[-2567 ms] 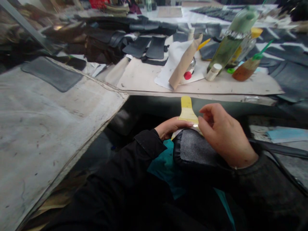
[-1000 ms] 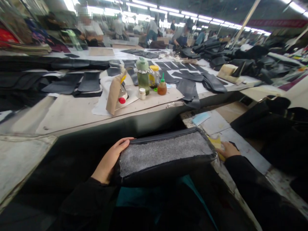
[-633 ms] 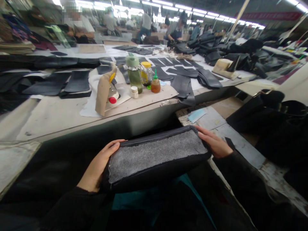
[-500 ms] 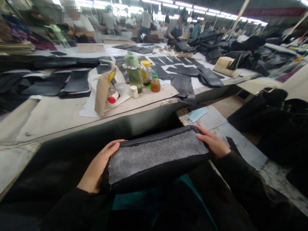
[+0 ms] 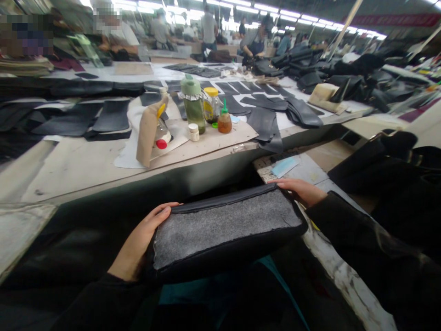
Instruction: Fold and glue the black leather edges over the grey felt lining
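Between my hands, over my lap, is a black leather bag body (image 5: 227,227) with a grey felt-like panel facing up and black edges around it. My left hand (image 5: 144,236) grips its left end, thumb along the top edge and the other fingers hidden behind. At the far right corner, my right hand (image 5: 301,189) pinches the black edge, with some of its fingers out of sight. The bag body tilts, its right end higher than its left.
On the workbench (image 5: 86,161) ahead stand a green bottle (image 5: 195,103), a yellow-lidded jar (image 5: 211,105), a glue bottle (image 5: 225,122) and a small white jar (image 5: 194,132). Black leather pieces (image 5: 113,115) lie around. A blue mask (image 5: 284,167) rests on the right-hand table. People work farther back.
My right hand has shifted up from the bag body's right end to its far corner, uncovering more of that end. My left hand keeps its grip.
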Tool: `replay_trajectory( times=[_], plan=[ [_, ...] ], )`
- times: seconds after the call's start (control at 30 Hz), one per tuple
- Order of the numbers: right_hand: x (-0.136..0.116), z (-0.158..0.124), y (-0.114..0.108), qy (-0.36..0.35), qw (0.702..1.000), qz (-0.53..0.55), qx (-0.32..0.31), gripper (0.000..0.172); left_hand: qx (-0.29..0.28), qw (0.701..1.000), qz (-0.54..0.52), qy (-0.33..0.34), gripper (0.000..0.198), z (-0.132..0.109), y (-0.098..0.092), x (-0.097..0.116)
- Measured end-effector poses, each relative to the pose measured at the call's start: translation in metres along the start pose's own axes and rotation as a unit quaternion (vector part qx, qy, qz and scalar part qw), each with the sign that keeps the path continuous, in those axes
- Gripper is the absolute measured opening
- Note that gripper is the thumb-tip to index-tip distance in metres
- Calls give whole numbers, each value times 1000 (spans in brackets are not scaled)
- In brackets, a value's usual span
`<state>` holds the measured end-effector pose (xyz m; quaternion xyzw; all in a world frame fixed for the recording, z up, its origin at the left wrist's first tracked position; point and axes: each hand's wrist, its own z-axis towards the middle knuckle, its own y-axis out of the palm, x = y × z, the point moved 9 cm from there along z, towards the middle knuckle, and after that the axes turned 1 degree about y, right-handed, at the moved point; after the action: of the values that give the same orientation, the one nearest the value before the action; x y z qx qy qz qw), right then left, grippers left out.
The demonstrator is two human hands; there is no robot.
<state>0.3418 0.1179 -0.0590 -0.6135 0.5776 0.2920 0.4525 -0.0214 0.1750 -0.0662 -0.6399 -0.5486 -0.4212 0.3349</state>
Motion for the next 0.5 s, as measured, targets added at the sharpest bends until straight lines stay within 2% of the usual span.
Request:
replay_trajectory(
  times=[0.33, 0.5],
  plan=[
    [-18, -1, 4, 22, 995, -100, 3, 38, -26, 999, -17, -10, 34, 14, -4, -13],
    [-39, 0, 2, -77, 970, -223, 50, 34, -28, 1000, -13, 0, 35, 15, -2, -11]
  ],
)
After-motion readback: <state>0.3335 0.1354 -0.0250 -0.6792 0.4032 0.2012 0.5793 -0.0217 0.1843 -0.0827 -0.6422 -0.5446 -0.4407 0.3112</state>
